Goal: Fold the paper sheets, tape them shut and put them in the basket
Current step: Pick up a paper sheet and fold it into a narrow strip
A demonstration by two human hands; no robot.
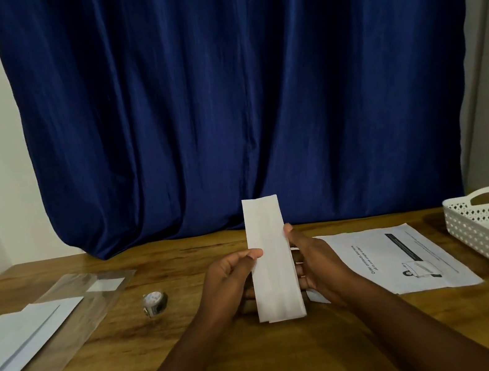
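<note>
Partly hidden: hands' (271, 273) fingers behind folded paper (271, 262); basket (486, 227) cropped.

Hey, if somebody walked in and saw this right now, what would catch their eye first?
Probably the folded paper strip, held upright above the middle of the wooden table, with the left hand and right hand pinching its sides. Behind it hangs a big dark blue curtain. At the far right sits a white perforated basket.
</note>
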